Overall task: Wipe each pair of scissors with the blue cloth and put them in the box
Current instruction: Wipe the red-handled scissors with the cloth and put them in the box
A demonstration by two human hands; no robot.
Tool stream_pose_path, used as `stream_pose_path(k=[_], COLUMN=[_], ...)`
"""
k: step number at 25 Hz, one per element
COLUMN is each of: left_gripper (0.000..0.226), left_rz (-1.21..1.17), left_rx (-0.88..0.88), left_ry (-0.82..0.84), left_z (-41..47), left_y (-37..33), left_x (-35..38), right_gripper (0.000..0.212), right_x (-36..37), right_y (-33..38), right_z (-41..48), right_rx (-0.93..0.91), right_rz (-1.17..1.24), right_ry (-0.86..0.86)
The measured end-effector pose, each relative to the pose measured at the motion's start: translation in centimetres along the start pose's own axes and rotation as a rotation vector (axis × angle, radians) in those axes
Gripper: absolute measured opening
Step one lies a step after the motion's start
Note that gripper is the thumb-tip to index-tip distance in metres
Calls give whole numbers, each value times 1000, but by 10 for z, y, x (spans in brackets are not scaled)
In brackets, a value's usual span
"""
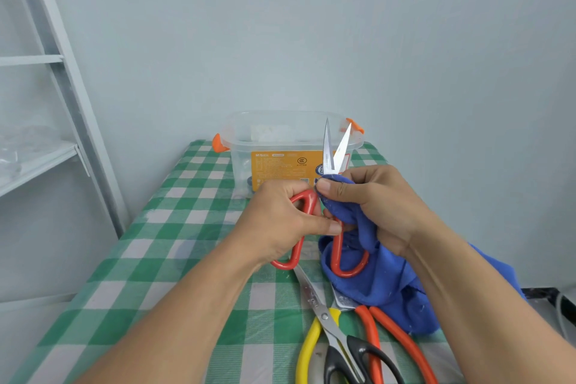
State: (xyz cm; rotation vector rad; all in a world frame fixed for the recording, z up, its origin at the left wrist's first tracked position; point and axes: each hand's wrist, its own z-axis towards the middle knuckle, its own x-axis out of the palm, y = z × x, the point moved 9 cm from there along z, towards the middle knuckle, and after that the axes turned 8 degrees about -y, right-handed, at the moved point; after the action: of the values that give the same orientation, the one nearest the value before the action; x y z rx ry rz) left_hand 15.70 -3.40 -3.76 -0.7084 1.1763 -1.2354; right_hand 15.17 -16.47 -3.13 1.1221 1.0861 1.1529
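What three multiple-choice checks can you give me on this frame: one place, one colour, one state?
1. Where does the clear box stand?
A. On a chair.
B. At the table's far end, beyond the hands.
C. On the floor.

2. What colour are the handles of the held scissors?
A. Yellow.
B. Black.
C. Red.

3. How do the held scissors' blades stand?
A. Open, tips up.
B. Closed.
C. Fully wrapped in cloth.

Answers:
1 B: it sits on the checked table near the wall.
2 C: red loops show in the left hand.
3 A: the tips stand apart above the blue cloth, which the right hand grips.
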Motion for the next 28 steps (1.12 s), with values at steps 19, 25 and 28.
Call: stream_pose_path(k=[19,25,28], left_gripper=[42,30,32], left_rz=[83,-77,-80], left_rx=[8,-53,-62], left_ry=[-54,-48,-60], left_z=[-1,-2,-1], left_y=[3,7,9], left_x=[-4,-3,-4], right_gripper=[37,11,14], right_x=[-7,-10,-8], right_y=[-7,-5,-6], right_z=[-2,-1,-2], right_rx=[-1,-24,-27], right_rz=[19,-9,34], right_ry=[-163,-57,-42])
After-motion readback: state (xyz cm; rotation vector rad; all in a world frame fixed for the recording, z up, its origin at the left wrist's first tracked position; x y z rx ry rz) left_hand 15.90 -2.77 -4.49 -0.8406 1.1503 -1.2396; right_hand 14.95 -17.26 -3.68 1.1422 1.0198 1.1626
